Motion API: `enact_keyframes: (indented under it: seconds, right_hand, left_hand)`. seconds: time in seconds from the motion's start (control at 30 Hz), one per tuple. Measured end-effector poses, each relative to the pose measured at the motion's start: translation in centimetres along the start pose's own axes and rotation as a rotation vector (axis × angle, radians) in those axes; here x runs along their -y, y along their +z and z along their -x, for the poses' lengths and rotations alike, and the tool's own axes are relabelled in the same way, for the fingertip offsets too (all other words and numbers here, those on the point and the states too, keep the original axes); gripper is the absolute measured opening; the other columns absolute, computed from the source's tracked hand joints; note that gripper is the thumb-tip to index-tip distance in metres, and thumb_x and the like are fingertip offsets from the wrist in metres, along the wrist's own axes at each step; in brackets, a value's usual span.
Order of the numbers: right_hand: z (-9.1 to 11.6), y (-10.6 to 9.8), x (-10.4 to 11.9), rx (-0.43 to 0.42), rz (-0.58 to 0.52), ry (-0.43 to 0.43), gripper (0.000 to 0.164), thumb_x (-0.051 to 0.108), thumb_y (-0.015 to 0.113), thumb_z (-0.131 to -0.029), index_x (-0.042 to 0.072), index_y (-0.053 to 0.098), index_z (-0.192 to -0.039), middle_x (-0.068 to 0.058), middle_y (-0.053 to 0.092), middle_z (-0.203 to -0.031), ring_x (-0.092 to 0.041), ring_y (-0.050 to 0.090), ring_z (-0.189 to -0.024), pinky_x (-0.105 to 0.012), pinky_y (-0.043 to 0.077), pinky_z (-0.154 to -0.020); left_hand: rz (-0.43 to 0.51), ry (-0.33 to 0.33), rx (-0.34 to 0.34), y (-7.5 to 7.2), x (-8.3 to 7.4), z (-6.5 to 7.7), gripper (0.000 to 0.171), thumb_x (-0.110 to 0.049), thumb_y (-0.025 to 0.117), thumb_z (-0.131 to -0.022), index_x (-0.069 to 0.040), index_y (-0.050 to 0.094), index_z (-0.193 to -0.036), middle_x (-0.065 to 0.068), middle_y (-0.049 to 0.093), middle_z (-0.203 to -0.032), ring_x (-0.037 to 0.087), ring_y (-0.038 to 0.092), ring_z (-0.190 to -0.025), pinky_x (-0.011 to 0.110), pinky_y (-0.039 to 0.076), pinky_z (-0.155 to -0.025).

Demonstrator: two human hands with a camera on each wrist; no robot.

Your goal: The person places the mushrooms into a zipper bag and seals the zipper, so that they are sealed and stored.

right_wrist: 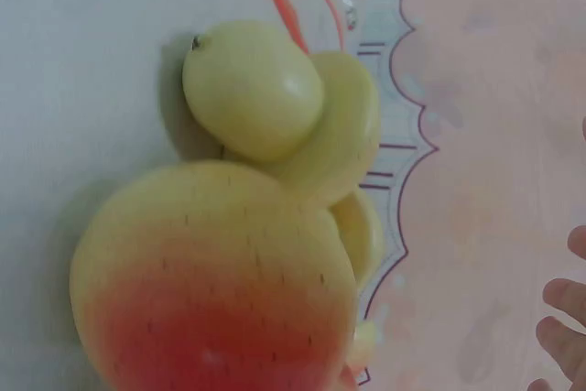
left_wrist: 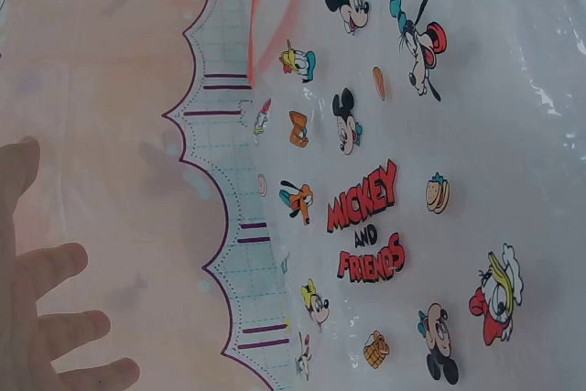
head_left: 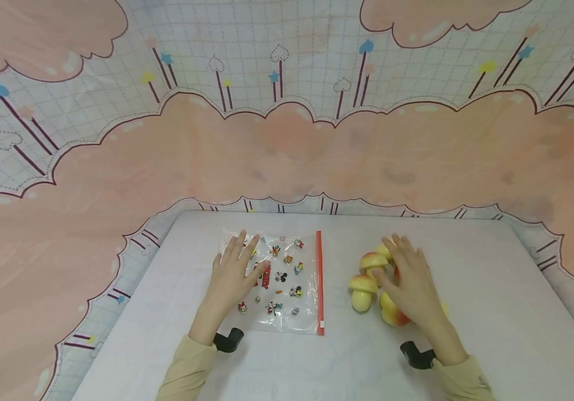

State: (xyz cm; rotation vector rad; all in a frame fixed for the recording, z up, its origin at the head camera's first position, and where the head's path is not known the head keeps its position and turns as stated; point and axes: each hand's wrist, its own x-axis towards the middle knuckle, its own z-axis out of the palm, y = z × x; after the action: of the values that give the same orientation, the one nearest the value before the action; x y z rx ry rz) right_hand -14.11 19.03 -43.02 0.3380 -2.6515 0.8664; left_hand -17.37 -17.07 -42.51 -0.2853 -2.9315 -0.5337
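A clear zip bag point(head_left: 287, 312) printed with cartoon characters and a red seal strip point(head_left: 320, 278) lies flat on the white table. My left hand point(head_left: 231, 278) is over its left part, fingers spread and gripping nothing; whether it touches the plastic, I cannot tell. To the right, my right hand point(head_left: 412, 287) hovers over a cluster of toy produce, fingers extended. A yellow mushroom point(head_left: 362, 289) stands at the cluster's left, with another mushroom point(head_left: 373, 260) behind it. A red-and-yellow apple-like fruit point(right_wrist: 215, 272) looms large in the right wrist view. The hand hides other pieces.
The white table point(head_left: 337, 367) reaches toward a patterned cloth point(head_left: 287, 150) hanging behind it. Black wrist mounts point(head_left: 229, 341) stick out beside both wrists. A strip of table separates the bag from the produce.
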Motion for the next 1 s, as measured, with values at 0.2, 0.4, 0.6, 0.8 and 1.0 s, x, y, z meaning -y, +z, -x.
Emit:
enact_keyframes:
  seconds: [0.2,0.4,0.6,0.8,1.0]
  right_hand:
    - [-0.2,1.0,0.5,-0.007,-0.038,-0.004,0.065,0.034,0.064,-0.09,0.007,0.04,-0.145,-0.023,0.035,-0.152,-0.044,0.024,-0.143,-0.06,0.013,-0.116]
    - [-0.3,1.9,1.2,0.024,-0.061,0.034,0.065,0.037,0.063,-0.091,0.01,0.04,-0.146,-0.019,0.034,-0.153,-0.041,0.025,-0.143,-0.063,0.019,-0.113]
    - [-0.2,2.7,2.0,0.054,-0.108,0.093,0.064,0.036,0.061,-0.092,0.017,0.037,-0.148,-0.014,0.031,-0.156,-0.037,0.023,-0.145,-0.066,0.021,-0.111]
    - [-0.3,3.6,2.5,0.072,-0.144,0.121,0.064,0.033,0.062,-0.091,0.02,0.037,-0.148,-0.01,0.033,-0.156,-0.033,0.024,-0.146,-0.061,0.022,-0.114]
    - [-0.4,4.7,2.9,0.099,-0.145,0.134,0.062,0.03,0.062,-0.091,0.018,0.038,-0.147,-0.009,0.034,-0.155,-0.033,0.025,-0.145,-0.062,0.021,-0.114]
  left_hand:
    - [0.006,0.001,-0.002,0.3,0.0,0.1,0.068,-0.053,0.048,-0.095,-0.023,0.028,-0.153,0.013,0.021,-0.16,0.038,0.018,-0.147,0.07,0.019,-0.109]
    - [0.015,-0.004,-0.01,0.9,0.1,0.0,0.067,-0.052,0.048,-0.095,-0.022,0.03,-0.152,0.014,0.024,-0.159,0.04,0.021,-0.146,0.069,0.021,-0.109]
    - [0.025,-0.003,-0.016,1.6,0.0,-0.1,0.066,-0.052,0.048,-0.095,-0.021,0.031,-0.151,0.015,0.024,-0.159,0.041,0.023,-0.145,0.069,0.023,-0.108]
    - [0.033,-0.019,0.009,2.0,0.0,-0.1,0.066,-0.053,0.047,-0.095,-0.023,0.03,-0.152,0.015,0.024,-0.159,0.041,0.021,-0.146,0.069,0.021,-0.109]
    - [0.038,-0.035,0.026,2.4,-0.1,0.0,0.066,-0.054,0.045,-0.095,-0.023,0.03,-0.152,0.015,0.023,-0.159,0.039,0.019,-0.147,0.068,0.02,-0.111]
